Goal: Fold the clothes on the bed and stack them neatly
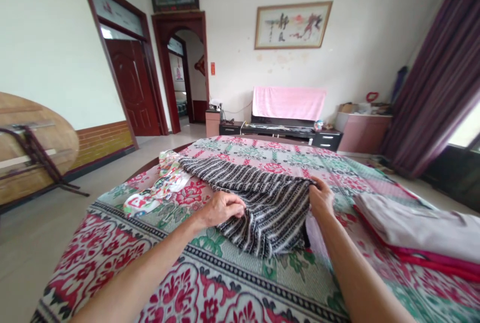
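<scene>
A black-and-white striped garment [258,198] lies across a bed covered with a red, green and white floral sheet [210,283]. My left hand [223,208] rests on the garment's near left part, fingers curled and pinching the fabric. My right hand [321,195] grips the garment's right edge, fingers closed on the cloth. A small floral-print piece of clothing [161,185] lies crumpled just left of the striped garment, apart from both hands.
A folded pale cloth with a pink edge [420,233] lies on the bed at the right. A folded round wooden table [30,138] leans at the far left. A TV stand with a pink cover [288,105] stands against the far wall. Dark curtains [438,78] hang right.
</scene>
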Available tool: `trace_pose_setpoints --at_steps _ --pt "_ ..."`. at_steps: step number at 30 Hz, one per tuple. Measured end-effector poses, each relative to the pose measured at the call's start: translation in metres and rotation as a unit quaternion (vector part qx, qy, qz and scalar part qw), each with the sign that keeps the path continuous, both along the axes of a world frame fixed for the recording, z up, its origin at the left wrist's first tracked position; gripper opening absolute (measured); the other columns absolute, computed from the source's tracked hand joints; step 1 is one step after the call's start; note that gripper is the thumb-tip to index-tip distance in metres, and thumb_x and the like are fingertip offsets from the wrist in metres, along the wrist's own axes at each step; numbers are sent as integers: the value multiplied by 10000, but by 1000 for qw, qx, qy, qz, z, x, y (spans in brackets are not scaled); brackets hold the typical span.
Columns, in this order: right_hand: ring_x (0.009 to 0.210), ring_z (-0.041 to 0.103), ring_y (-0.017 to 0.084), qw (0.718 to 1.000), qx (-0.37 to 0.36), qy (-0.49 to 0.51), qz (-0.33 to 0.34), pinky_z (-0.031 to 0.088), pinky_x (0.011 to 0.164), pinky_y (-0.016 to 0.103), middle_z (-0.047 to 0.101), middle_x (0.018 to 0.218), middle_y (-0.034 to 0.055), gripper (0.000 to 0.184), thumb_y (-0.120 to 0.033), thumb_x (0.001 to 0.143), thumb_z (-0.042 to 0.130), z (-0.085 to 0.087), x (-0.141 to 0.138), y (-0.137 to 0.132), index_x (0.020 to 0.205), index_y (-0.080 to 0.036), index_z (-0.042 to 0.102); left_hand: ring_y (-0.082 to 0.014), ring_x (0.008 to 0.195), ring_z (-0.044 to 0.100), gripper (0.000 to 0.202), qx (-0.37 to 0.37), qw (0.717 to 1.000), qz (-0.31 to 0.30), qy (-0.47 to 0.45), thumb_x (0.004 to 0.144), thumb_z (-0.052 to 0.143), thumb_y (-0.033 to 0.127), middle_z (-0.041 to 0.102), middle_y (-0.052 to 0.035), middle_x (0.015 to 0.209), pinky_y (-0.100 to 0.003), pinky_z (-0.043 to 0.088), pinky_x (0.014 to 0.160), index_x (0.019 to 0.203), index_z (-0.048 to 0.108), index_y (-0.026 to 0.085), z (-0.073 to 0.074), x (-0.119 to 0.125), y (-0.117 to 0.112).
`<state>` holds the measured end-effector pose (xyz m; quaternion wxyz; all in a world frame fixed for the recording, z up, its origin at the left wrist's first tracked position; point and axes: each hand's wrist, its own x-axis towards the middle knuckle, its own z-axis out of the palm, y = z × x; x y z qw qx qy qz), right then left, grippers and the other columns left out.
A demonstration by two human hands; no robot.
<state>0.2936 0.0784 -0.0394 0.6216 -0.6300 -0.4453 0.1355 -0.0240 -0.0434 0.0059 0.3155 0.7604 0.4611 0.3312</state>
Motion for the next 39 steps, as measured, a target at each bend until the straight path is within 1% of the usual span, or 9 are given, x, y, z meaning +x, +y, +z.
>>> trace_pose_setpoints --at_steps 4,9,13,16,19,23,30,35,39 --pt "798 601 227 994 -18 -98 -35 453 794 363 693 882 104 478 -290 651 449 13 9 -6 1024 -136 706 -144 702 644 220 104 977 173 67 783 518 275 726 -26 774 -232 466 674 832 710 178 -13 -28 22" --pt "704 616 186 974 -50 -163 147 473 706 300 700 791 52 372 -307 697 470 33 -18 -18 950 -160 700 -168 817 648 255 203 918 297 167 826 463 256 717 -36 896 -269 483 799 914 698 211 -37 -70 43" --pt "600 585 130 865 -129 -261 409 452 606 242 672 713 5 319 -341 748 492 47 -51 -40 936 -168 685 -176 955 622 302 237 901 289 220 819 448 213 656 -57 1082 -287 479 886 1040 653 195 -55 -90 50" --pt "613 579 136 765 -205 -357 495 420 560 229 662 681 11 332 -437 770 521 59 -72 -61 850 -169 699 -199 1097 570 356 248 890 290 249 818 442 193 584 -87 1228 -311 439 978 1126 618 165 -63 -97 54" --pt "680 598 174 712 -244 -442 488 425 585 253 681 754 45 421 -547 728 569 68 -89 -78 854 -169 705 -219 1175 519 396 252 878 300 275 818 444 178 521 -109 1312 -327 411 1020 1185 590 148 -63 -96 61" --pt "950 603 250 688 -243 -511 454 463 789 309 646 1085 124 662 -609 632 643 68 -108 -95 1109 -150 641 -255 1217 462 448 275 860 301 307 768 507 149 497 -118 1331 -368 376 1054 1209 584 154 -54 -89 77" --pt "1037 582 251 647 -195 -623 394 440 868 316 610 1095 185 357 -152 742 521 52 -127 -108 1078 -78 620 -225 1035 570 327 253 877 278 299 768 433 115 673 -102 1027 -358 418 985 966 689 161 -59 -88 100" --pt "1030 589 230 643 -202 -620 402 426 849 281 648 1071 153 350 -64 711 489 60 -117 -98 1021 -111 644 -194 889 640 321 205 884 343 242 825 398 211 713 -64 957 -293 471 841 961 687 190 -61 -93 95" --pt "923 614 221 701 -198 -589 352 414 748 272 688 953 115 335 -30 662 471 80 -81 -83 896 -157 675 -199 847 660 321 193 880 408 149 831 415 259 728 -52 922 -287 478 800 978 695 201 -38 -91 87"
